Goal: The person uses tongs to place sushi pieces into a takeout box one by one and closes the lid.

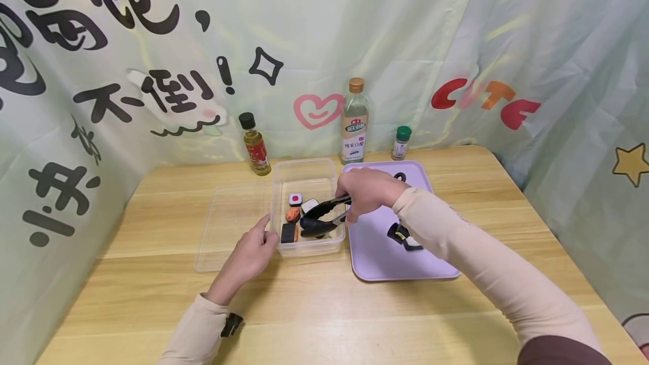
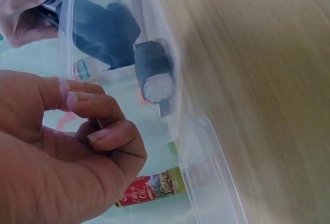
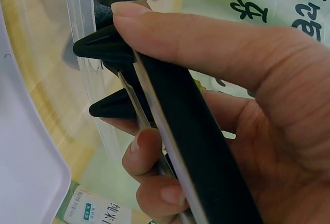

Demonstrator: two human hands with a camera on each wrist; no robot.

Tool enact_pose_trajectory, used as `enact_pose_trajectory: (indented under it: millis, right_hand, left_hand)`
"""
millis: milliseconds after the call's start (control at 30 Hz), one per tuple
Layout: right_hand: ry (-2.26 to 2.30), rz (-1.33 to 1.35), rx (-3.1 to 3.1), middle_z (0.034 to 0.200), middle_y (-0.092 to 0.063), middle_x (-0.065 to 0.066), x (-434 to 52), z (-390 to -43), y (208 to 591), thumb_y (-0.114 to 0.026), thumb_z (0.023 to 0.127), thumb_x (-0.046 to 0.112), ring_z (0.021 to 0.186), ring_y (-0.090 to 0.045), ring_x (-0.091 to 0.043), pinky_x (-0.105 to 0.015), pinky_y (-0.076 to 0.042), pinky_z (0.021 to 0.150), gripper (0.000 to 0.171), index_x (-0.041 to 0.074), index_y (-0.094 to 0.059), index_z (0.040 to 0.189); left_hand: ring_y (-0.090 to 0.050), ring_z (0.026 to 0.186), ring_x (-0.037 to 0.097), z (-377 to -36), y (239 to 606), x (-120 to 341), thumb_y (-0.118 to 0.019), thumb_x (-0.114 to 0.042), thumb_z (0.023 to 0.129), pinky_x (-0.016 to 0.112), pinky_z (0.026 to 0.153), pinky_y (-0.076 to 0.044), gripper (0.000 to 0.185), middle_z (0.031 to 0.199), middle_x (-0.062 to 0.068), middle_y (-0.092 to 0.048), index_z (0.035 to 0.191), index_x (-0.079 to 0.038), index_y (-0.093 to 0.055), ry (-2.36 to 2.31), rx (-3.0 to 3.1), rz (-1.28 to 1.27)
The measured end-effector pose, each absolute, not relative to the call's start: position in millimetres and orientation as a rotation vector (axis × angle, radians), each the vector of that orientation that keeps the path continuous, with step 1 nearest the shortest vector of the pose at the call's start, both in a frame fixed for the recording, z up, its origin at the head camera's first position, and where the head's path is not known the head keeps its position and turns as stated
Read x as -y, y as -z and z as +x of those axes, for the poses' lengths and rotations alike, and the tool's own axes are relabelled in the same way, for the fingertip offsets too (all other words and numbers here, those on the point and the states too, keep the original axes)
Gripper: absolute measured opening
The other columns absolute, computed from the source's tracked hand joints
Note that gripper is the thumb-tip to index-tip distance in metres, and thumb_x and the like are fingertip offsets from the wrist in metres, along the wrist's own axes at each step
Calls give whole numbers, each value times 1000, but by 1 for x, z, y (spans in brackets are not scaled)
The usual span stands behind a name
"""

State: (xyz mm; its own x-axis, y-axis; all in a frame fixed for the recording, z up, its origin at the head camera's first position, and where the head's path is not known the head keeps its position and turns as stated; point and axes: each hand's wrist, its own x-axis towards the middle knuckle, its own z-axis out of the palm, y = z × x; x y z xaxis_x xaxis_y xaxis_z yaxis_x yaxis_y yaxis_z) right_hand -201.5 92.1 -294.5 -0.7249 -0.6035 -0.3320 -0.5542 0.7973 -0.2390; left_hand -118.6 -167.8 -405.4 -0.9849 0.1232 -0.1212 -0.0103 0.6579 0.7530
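Note:
My right hand (image 1: 367, 190) grips a pair of black tongs (image 3: 191, 141), thumb on one arm and fingers curled round the other. Their tips point down into a clear plastic container (image 1: 304, 248) and stand apart; whether anything lies between them is hidden. Inside are several toy-like sushi pieces: a white roll with a red centre (image 1: 295, 199), an orange-topped piece (image 1: 292, 214) and a black-wrapped piece (image 1: 288, 233). At the container's left wall, my left hand (image 1: 252, 249) holds the rim with curled fingers. The left wrist view shows a dark-wrapped roll (image 2: 150, 61) through the plastic.
A lilac tray (image 1: 375, 266) right of the container bears black-wrapped sushi pieces (image 1: 398, 234). The clear lid (image 1: 223, 230) lies on the left. Behind stand an olive oil bottle (image 1: 256, 148), a tall vinegar bottle (image 1: 354, 128) and a green-capped jar (image 1: 401, 142), before a printed curtain.

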Motion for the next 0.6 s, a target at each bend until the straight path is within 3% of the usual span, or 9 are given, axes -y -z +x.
enact_pose_trajectory:
  millis: [167, 467, 600]
  right_hand:
    - [102, -866, -2605, 79, -65, 7, -86, -201, 295, -92, 70, 23, 74, -57, -17, -33, -45, 58, 26, 18, -80, 93]
    - [85, -845, -2612, 101, -72, 1, -81, -200, 295, -93, 69, 25, 85, -61, -20, -35, -50, 65, 43, 12, -78, 107]
    - [110, -870, -2606, 91, -71, 3, -84, -202, 292, -92, 69, 24, 77, -58, -18, -33, -47, 62, 35, 14, -79, 101]
  left_hand:
    - [-29, 49, 11, -118, 406, 168, -42, -18, 102, 24, 46, -24, 61, 59, -4, -38, 156, 7, -27, -1232, -2712, 96]
    - [-28, 48, 11, -119, 407, 168, -42, -18, 102, 24, 46, -24, 61, 58, -4, -38, 156, 8, -27, -1227, -2717, 107]
    - [-29, 49, 11, -119, 406, 168, -42, -19, 103, 24, 46, -24, 61, 59, -4, -38, 156, 7, -27, -1223, -2714, 100]
